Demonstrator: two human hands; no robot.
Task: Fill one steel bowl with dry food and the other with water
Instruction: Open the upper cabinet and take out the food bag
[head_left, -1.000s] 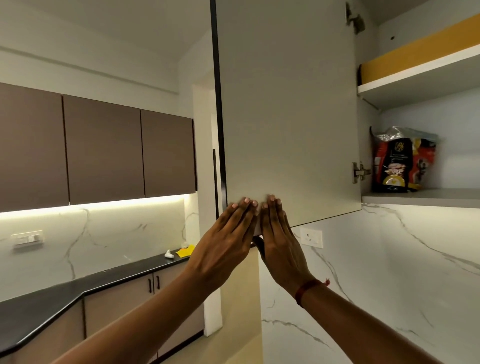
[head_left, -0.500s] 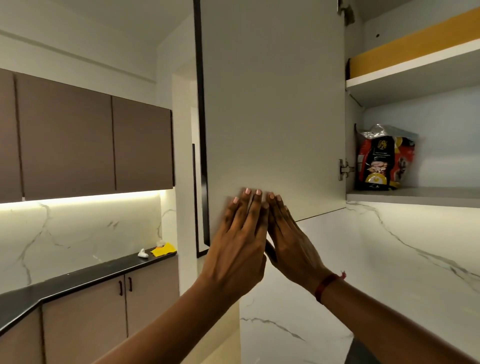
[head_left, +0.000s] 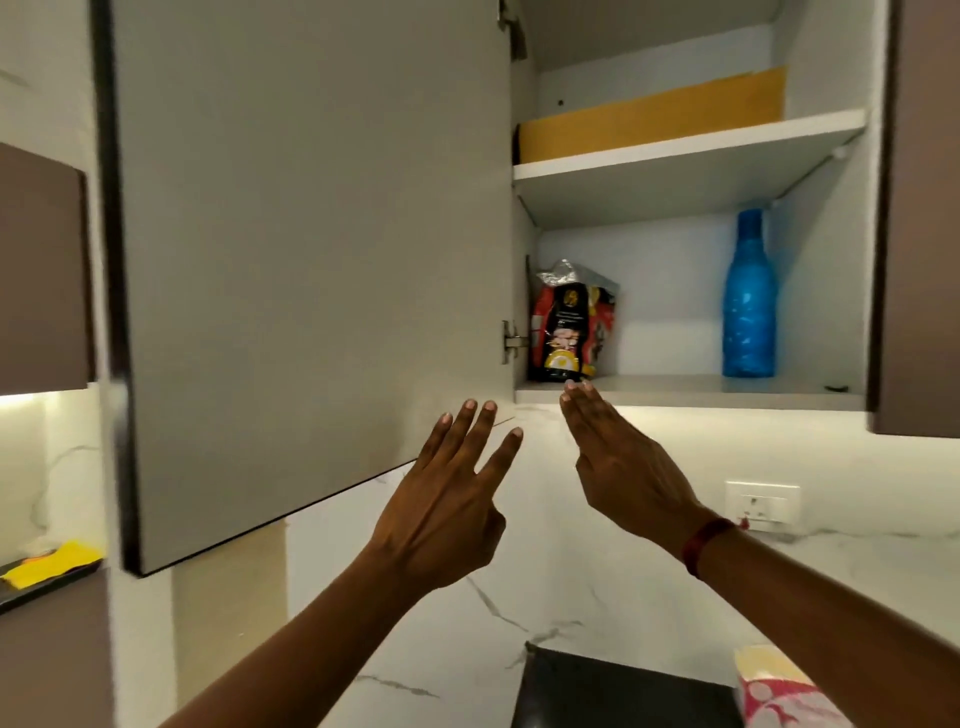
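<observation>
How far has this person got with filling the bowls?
Done: the cupboard door stands open, showing a food bag and a blue bottle on the lower shelf. In hand: nothing yet; both hands are open, the right hand nearest the bag, the left hand by the door. Left: everything else; no bowl is in view.

Your view: warm under-cabinet glow (head_left: 727, 415) bright on marble wall (head_left: 841, 462); cabinet interior (head_left: 670, 291) dimmer, soft shadows; door edge (head_left: 117, 364) motion-blurred; wide-angle bending at frame edges.

My head camera looks up, close under the cupboard (head_left: 675, 387) at one o'clock, left hand (head_left: 447, 509) and right hand (head_left: 623, 467) at six.
</observation>
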